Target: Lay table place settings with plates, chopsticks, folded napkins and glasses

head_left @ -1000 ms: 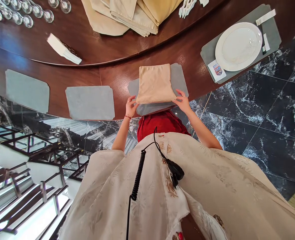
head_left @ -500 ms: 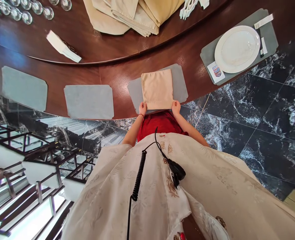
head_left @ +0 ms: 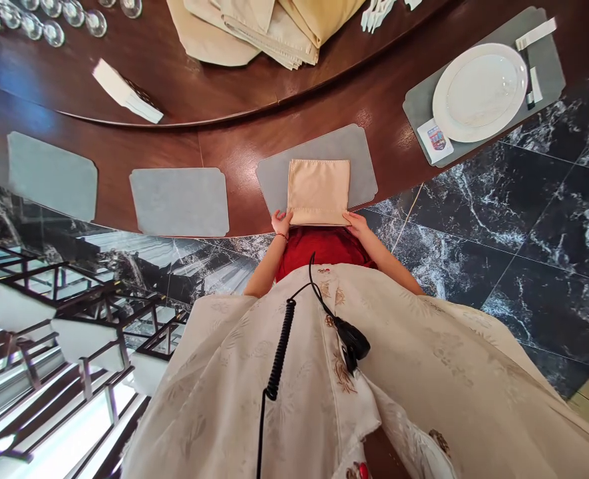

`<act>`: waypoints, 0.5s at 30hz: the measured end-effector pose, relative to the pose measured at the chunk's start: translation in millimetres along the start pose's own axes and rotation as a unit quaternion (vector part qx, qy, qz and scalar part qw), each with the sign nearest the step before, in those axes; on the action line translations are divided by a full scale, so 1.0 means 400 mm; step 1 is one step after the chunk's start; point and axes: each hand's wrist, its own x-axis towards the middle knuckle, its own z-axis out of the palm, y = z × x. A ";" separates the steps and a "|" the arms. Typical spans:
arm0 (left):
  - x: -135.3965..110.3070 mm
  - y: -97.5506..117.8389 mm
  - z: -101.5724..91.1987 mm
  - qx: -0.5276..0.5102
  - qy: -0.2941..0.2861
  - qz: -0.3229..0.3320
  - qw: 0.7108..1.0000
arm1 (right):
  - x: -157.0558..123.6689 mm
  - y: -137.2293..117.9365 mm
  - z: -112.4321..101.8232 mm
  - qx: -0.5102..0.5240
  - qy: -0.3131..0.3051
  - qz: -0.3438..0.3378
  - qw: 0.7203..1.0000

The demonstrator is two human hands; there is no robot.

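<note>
A beige cloth napkin (head_left: 319,186), folded to a near square, lies partly on a grey placemat (head_left: 361,156) at the table's front edge. Its near edge reaches down to the table edge, close to my body. At the napkin's near left corner, my left hand (head_left: 281,223) pinches the cloth, with some fingers lifted and apart. My right hand (head_left: 357,224) holds the near right corner, its fingers stretched along the edge. Both thumbs are hard to make out.
Further grey placemats (head_left: 179,201) lie to the left. At right, a white plate (head_left: 480,93) stands on a placemat beside a printed card (head_left: 434,141). The raised table centre bears beige cloths (head_left: 254,33), glasses (head_left: 53,33) and a white-edged stack (head_left: 127,92). Chairs (head_left: 89,339) stand left.
My hands have drawn the napkin towards my body and slightly right. It looks shorter front to back now. The left hand's fingers have spread and the right hand's have straightened.
</note>
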 end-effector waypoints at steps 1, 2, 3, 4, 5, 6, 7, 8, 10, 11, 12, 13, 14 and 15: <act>0.002 0.012 -0.016 0.002 -0.037 -0.024 0.999 | -0.005 -0.008 -0.017 0.006 -0.061 0.020 0.998; 0.005 0.027 -0.033 0.014 -0.093 -0.045 0.995 | -0.010 -0.018 -0.034 0.001 -0.109 0.026 0.994; 0.009 0.043 -0.050 0.035 -0.150 -0.056 0.987 | -0.014 -0.028 -0.051 -0.016 -0.136 0.014 0.991; 0.013 0.061 -0.065 0.061 -0.196 -0.051 0.977 | -0.018 -0.040 -0.065 -0.042 -0.141 -0.016 0.989; 0.017 0.080 -0.078 0.090 -0.224 -0.027 0.970 | -0.022 -0.054 -0.077 -0.069 -0.128 -0.065 0.987; 0.021 0.101 -0.087 0.115 -0.235 0.015 0.965 | -0.026 -0.069 -0.085 -0.096 -0.106 -0.123 0.982; 0.023 0.123 -0.092 0.133 -0.232 0.070 0.961 | -0.030 -0.085 -0.090 -0.121 -0.081 -0.183 0.972; 0.025 0.144 -0.094 0.143 -0.221 0.129 0.956 | -0.034 -0.102 -0.092 -0.141 -0.059 -0.240 0.959; 0.027 0.186 -0.087 0.142 -0.196 0.227 0.943 | -0.039 -0.136 -0.092 -0.164 -0.030 -0.324 0.931; 0.027 0.203 -0.079 0.135 -0.186 0.257 0.939 | -0.040 -0.151 -0.090 -0.168 -0.025 -0.350 0.921; 0.028 0.216 -0.070 0.127 -0.181 0.274 0.936 | -0.040 -0.162 -0.088 -0.168 -0.024 -0.366 0.915; 0.030 0.224 -0.060 0.119 -0.179 0.278 0.936 | -0.037 -0.169 -0.085 -0.164 -0.022 -0.374 0.912; 0.032 0.227 -0.049 0.110 -0.179 0.275 0.938 | -0.033 -0.171 -0.081 -0.158 -0.018 -0.377 0.912; 0.035 0.223 -0.037 0.101 -0.180 0.265 0.942 | -0.027 -0.168 -0.075 -0.151 -0.012 -0.374 0.915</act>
